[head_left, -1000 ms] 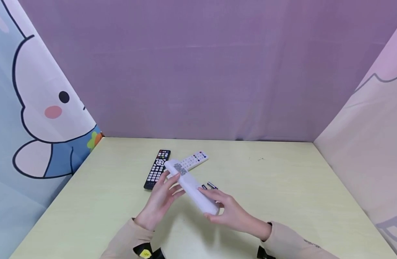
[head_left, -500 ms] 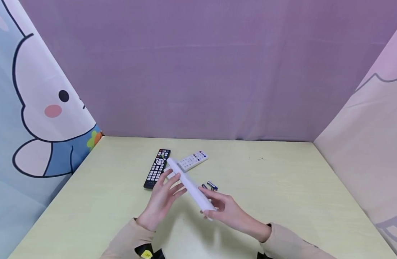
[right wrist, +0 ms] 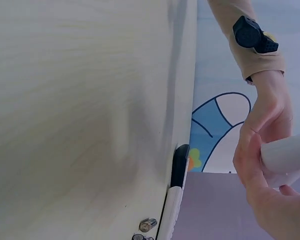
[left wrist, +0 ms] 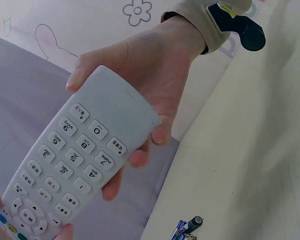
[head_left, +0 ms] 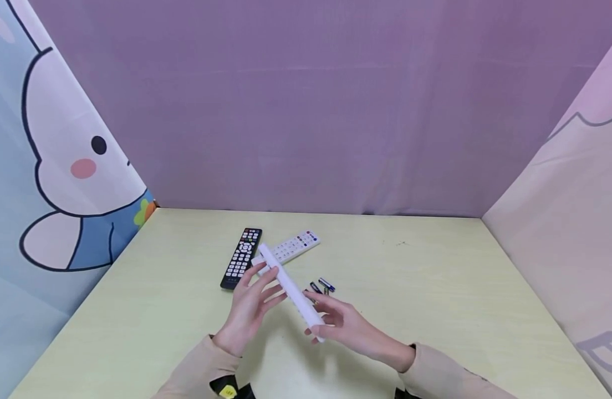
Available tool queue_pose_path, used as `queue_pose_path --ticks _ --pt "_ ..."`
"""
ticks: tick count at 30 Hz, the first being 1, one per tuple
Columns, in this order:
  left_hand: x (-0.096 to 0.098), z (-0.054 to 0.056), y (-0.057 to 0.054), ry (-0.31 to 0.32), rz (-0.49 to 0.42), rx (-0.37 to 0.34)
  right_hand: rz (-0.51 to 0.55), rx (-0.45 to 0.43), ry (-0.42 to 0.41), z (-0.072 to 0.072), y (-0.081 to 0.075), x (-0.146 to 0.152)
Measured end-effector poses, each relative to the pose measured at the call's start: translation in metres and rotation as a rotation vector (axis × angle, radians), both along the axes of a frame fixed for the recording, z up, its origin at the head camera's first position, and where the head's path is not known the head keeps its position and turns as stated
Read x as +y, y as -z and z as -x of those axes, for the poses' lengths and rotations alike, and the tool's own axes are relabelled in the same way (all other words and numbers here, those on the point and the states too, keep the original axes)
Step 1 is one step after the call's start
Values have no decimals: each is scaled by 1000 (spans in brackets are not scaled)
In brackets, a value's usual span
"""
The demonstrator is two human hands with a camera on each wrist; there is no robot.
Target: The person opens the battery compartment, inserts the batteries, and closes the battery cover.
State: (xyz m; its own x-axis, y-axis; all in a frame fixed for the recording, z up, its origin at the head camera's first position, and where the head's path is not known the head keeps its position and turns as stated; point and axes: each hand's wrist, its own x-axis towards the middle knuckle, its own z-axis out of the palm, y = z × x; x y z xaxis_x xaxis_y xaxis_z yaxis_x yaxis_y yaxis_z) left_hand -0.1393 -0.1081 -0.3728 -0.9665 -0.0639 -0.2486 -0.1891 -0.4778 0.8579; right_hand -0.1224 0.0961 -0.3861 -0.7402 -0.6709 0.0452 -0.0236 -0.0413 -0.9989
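A white remote control (head_left: 292, 289) is raised over the table, slanting from upper left to lower right and seen nearly edge-on in the head view. My left hand (head_left: 252, 307) pinches its far end between thumb and fingers. The near end sits in the grip of my right hand (head_left: 347, 324), thumb on one side and fingers on the other. In the left wrist view the button face of the remote control (left wrist: 72, 160) shows, number keys toward the right hand (left wrist: 150, 65). Beyond my right hand's fingertips, several small batteries (head_left: 327, 285) lie on the table, partly hidden.
Farther back on the table lie a black remote control (head_left: 241, 258) and a second white remote control (head_left: 297, 247), the latter partly covered by the held one. Purple cloth (head_left: 311, 111) rises behind the table (head_left: 435, 288), with printed panels at both sides.
The held remote control has rolled about its length, from its labelled back facing up to nearly edge-on. Both hands keep hold and stay almost in place; more of the batteries shows.
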Motion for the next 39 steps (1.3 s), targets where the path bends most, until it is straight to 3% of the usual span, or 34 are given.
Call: queue_pose_path --ticks 14,23,31,36,39 --pt "-4 0 -1 -34 90 -17 -188 178 44 1 3 5" --pt "-19 5 -3 -51 163 -25 -266 388 49 3 7 16" --pt "-39 11 -5 -41 262 -19 -367 428 97 3 2 30" --pt "-52 14 -10 -40 333 -9 -411 474 124 8 6 42" --pt "-61 19 -7 -55 411 6 -425 510 141 14 13 52"
